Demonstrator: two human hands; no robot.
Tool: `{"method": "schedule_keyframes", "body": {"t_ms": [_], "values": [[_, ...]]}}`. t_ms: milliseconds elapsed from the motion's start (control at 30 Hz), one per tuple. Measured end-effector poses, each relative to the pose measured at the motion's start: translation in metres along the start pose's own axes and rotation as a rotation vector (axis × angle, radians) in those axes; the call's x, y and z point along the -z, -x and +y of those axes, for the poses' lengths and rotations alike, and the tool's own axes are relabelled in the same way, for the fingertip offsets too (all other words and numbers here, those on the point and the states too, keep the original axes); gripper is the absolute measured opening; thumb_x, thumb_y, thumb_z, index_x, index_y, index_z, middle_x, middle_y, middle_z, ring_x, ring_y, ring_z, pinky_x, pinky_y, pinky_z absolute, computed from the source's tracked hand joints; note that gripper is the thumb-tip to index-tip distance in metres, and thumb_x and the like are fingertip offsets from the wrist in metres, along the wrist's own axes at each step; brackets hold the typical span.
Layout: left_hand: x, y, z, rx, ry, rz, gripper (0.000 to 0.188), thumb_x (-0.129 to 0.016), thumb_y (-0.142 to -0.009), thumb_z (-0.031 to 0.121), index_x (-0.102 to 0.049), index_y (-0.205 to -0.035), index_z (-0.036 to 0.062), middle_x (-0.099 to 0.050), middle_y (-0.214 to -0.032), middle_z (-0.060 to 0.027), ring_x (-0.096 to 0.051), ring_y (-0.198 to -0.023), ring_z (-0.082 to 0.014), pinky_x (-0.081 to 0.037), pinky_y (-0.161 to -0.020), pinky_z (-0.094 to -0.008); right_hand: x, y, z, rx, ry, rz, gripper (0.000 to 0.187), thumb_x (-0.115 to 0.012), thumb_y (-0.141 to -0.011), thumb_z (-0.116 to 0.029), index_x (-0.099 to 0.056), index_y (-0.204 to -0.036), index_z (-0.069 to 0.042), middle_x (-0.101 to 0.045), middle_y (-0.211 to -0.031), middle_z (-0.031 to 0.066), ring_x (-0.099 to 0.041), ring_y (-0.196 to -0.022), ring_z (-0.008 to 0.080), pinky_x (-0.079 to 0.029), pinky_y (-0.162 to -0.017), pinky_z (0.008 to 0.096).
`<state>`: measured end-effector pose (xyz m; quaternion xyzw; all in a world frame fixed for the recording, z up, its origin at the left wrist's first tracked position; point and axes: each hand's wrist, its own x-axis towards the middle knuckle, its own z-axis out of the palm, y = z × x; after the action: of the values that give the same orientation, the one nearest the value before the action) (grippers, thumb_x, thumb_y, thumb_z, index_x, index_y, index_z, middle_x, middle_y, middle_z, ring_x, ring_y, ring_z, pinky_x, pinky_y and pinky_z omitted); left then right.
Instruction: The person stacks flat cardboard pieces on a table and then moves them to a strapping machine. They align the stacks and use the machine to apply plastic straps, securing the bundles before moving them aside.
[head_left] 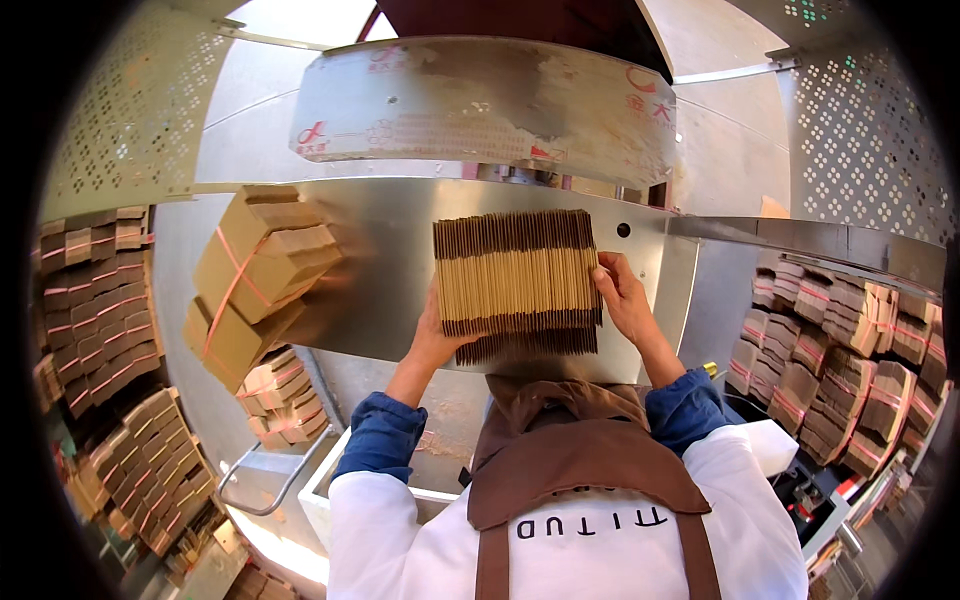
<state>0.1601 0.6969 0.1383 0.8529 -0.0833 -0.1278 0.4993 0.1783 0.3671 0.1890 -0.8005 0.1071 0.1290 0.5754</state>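
Observation:
A thick stack of folded cardboard pieces (517,275) stands on edge in front of me, its many layers side by side with dark upper and lower edges. My left hand (434,332) presses its left end, the fingers partly hidden beneath the stack. At the opposite end my right hand (622,297) grips with bent fingers, thumb against the side. Both hands are closed on the stack, squeezing it between them over the metal worktable (390,260). More cardboard shows under its near edge.
Left on the table's edge lies a cardboard bundle (235,262) tied with pink strap. A metal machine guard (480,105) spans the far side. Strapped cardboard piles stand at left (98,300) and right (835,350). A metal bar (800,240) runs off rightward; perforated panels (870,140) flank the machine.

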Motion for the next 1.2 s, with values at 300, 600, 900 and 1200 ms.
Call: {"method": "schedule_keyframes", "body": {"t_ms": [300,600,900,1200], "values": [[-0.034,-0.017,-0.017,-0.137,-0.211,-0.077,0.106,-0.088,-0.063,0.028,-0.029,-0.147,0.0050,-0.030,-0.151,-0.0211,-0.029,-0.139,-0.0415,-0.032,-0.113,-0.0448,0.024,0.010,0.037,0.031,-0.060,-0.102,0.057,-0.031,-0.105,-0.041,-0.034,-0.145,0.000,-0.046,-0.141,0.0143,-0.040,-0.133,0.0237,-0.028,-0.112,0.0350],[-0.122,-0.114,0.066,-0.103,0.023,-0.125,0.109,-0.088,-0.062,0.024,-0.024,-0.149,0.0056,-0.029,-0.152,-0.0197,-0.030,-0.140,-0.0390,-0.032,-0.113,-0.0418,0.116,-0.014,0.075,-0.106,-0.382,0.335,0.053,-0.036,-0.103,-0.048,-0.048,-0.128,-0.003,-0.059,-0.117,0.0113,-0.056,-0.106,0.0172,-0.043,-0.092,0.0307],[-0.154,-0.126,0.075,-0.114,-0.137,-0.057,0.104,-0.086,-0.063,0.030,-0.029,-0.145,0.0019,-0.038,-0.141,-0.0213,-0.044,-0.126,-0.0396,-0.042,-0.104,-0.0435,0.103,0.047,0.166,-0.138,-0.153,0.359,0.073,-0.052,-0.096,-0.050,-0.032,-0.140,0.005,-0.054,-0.127,0.0187,-0.053,-0.118,0.0266,-0.040,-0.101,0.0367],[-0.179,-0.116,0.040,-0.211,-0.114,0.058,0.095,-0.087,-0.063,0.028,-0.038,-0.140,0.0013,-0.045,-0.135,-0.0193,-0.042,-0.125,-0.0401,-0.041,-0.102,-0.0464,0.081,0.047,0.122,-0.302,0.111,0.310,0.096,-0.085,-0.071,-0.037,-0.029,-0.132,0.012,-0.062,-0.103,0.0281,-0.063,-0.096,0.0402,-0.050,-0.083,0.0403]]}}
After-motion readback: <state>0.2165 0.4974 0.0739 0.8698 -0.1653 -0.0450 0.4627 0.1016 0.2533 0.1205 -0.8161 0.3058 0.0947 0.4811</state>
